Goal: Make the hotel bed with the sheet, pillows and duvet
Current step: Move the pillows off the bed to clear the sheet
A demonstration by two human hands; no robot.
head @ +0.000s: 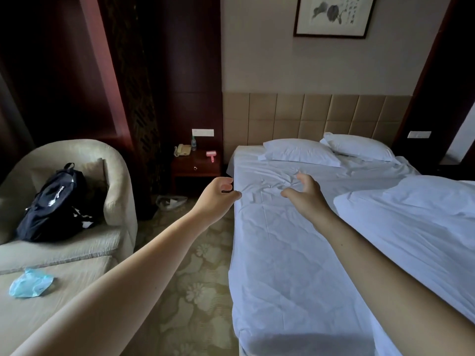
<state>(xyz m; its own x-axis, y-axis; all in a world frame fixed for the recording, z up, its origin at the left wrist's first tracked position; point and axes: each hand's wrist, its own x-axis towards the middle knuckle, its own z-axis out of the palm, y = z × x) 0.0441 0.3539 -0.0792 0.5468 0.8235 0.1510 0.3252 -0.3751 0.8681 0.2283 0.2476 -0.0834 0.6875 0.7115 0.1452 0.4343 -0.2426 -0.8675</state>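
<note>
Hotel room: sheet (282,253) spread, pillows (299,152) at headboard (308,116), backpack (54,201) in armchair (118,181).

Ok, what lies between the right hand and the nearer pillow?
Only bare, wrinkled sheet; the head view shows nothing on it between the right hand and that pillow.

Sheet (282,253) open ahead — duvet (416,222) (bunched) blocks right side.
</note>
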